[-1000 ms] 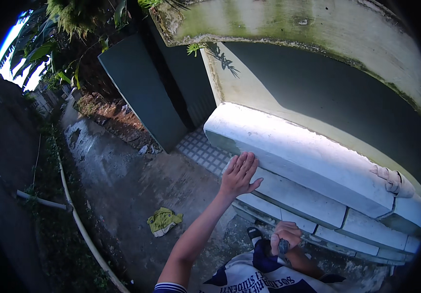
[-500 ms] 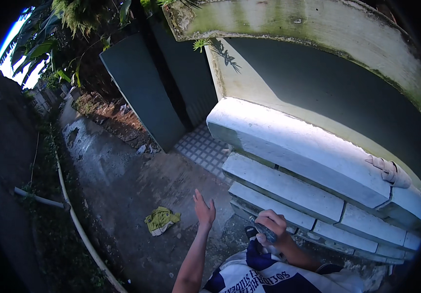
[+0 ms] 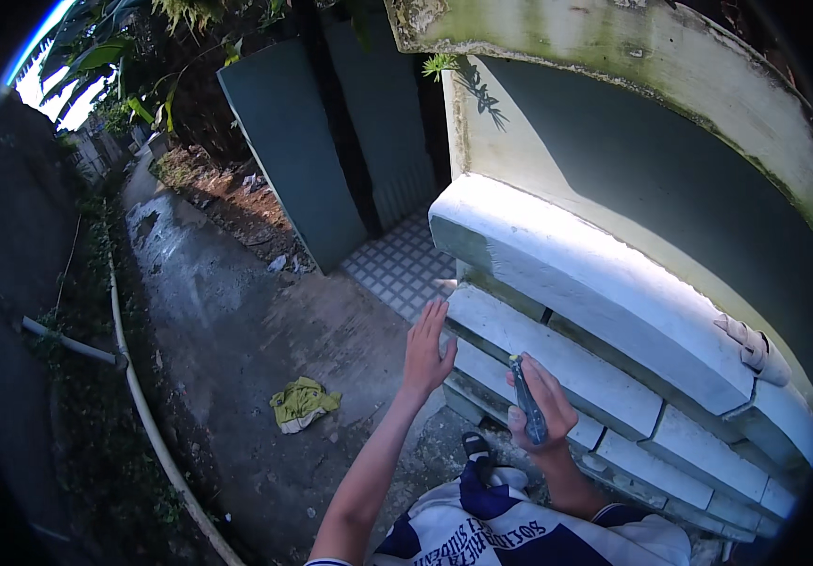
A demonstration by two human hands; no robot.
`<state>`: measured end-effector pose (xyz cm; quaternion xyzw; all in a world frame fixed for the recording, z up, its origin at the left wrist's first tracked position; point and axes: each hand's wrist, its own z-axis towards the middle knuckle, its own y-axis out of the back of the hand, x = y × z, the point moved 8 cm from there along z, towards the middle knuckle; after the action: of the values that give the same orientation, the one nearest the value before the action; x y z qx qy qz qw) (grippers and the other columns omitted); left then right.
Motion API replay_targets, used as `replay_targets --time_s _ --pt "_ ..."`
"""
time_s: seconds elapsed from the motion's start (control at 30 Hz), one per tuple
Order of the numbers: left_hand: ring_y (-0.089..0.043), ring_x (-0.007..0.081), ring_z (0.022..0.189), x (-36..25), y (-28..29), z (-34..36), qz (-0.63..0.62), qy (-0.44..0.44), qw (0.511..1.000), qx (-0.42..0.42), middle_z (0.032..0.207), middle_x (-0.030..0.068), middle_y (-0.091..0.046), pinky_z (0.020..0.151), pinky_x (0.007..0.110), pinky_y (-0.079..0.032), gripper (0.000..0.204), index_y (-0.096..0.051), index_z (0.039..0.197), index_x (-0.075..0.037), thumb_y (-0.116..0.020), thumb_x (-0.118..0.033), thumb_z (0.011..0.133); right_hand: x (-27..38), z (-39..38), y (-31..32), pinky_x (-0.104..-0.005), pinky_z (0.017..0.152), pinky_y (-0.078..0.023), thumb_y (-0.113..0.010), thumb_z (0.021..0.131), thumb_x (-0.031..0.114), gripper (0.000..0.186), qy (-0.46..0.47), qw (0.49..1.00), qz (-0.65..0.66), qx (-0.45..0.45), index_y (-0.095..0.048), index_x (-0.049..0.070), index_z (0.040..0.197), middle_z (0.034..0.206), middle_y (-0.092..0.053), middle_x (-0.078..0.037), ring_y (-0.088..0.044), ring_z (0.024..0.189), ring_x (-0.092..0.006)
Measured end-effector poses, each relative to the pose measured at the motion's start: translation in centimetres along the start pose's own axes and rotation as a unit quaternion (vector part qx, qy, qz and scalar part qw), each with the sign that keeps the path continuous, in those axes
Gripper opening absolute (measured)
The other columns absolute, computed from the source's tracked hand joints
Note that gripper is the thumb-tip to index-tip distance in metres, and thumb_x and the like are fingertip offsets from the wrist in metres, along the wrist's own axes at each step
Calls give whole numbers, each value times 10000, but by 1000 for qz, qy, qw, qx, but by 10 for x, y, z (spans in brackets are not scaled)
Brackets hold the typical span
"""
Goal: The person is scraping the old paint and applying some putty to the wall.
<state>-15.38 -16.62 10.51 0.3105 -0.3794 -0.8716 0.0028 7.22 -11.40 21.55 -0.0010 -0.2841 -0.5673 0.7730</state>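
Open left hand (image 3: 428, 357), right hand (image 3: 554, 410) clamped on a dark tool (image 3: 529, 401), both near a white ledge (image 3: 595, 283)

The left arm (image 3: 359, 486) reaches forward to a spot just off the left end of the white ledge. Its hand is open and nearly flat, the fingers straight and close together, the thumb spread toward the ledge; whether it touches anything there I cannot tell. The right arm (image 3: 576, 486) is bent on the near side of the ledge, its fingers wrapped around the dark tool, which stands tilted with a small yellowish tip uppermost. Hand and tool partly hide the pale steps (image 3: 605, 382) below the ledge.

A crumpled yellow-green cloth (image 3: 305, 404) lies on the concrete path (image 3: 227, 349), well left of the ledge. Beyond the ledge's left end are checkered tiles (image 3: 392, 269) and a grey-green panel (image 3: 298, 151). A pale rolled strip (image 3: 755, 349) rests at the ledge's right part, and a mossy slab (image 3: 614, 47) juts out above the ledge. On the near side of it is a foot in a dark sandal (image 3: 475, 445).

Dark printed lettering runs across the white part of the person's shirt (image 3: 520, 538), nearer than the ledge
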Motion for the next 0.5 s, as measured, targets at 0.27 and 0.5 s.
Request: replay_targets --time_s 0.27,0.5 --pt "-454 366 1295 -10 -69 69 -29 33 999 5 1392 199 -466 1057 455 -357 504 -467 1339 -27 -621 -136 872 -4 11 3 -389 765 -630 -565 979 228 383 21 999 0 -33 -616 -86 1193 1192 -617 -322 -726 922 -348" --pt "-457 381 1267 -1 -68 66 -8 63 988 -142 1399 205 -417 988 458 -396 469 -456 1282 -36 -638 -117 858 1 6 -8 -373 771 -611 -562 936 114 266 34 997 -60 -27 -651 -22 1147 1141 -656 -304 -736 905 -332"
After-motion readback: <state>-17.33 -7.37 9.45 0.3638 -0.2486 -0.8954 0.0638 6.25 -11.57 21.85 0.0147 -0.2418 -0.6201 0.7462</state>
